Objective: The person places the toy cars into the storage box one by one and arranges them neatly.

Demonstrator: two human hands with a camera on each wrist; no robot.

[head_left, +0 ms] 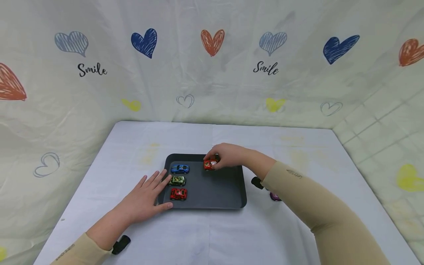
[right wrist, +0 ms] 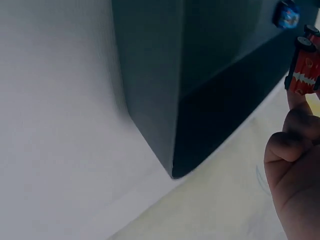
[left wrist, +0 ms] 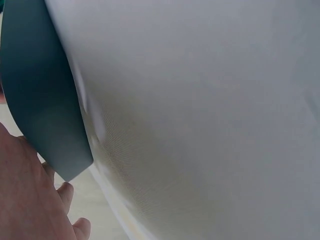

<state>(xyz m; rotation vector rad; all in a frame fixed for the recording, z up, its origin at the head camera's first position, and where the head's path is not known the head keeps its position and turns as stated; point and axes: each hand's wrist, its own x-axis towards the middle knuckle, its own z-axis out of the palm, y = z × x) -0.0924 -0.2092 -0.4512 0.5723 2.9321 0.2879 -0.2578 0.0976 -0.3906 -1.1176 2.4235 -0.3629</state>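
My right hand (head_left: pixel 228 155) pinches a red toy car (head_left: pixel 209 164) over the back part of a dark grey tray (head_left: pixel 215 191). In the right wrist view the same red toy car (right wrist: pixel 304 70) shows between the fingertips. My left hand (head_left: pixel 145 198) lies spread with straight fingers on the tray's left rim; in the left wrist view the hand (left wrist: pixel 30 190) touches the tray wall (left wrist: pixel 45 95). Down the tray's left side stand a blue toy car (head_left: pixel 180 169), a green patterned toy car (head_left: pixel 177 180) and another red toy car (head_left: pixel 178 194), in a column.
A purple toy car (head_left: pixel 275 197) is on the white table (head_left: pixel 205 235) right of the tray, partly hidden by the right forearm. Black wrist straps (head_left: pixel 121 244) show at both wrists. A cloth with printed hearts (head_left: pixel 212 81) hangs behind the table.
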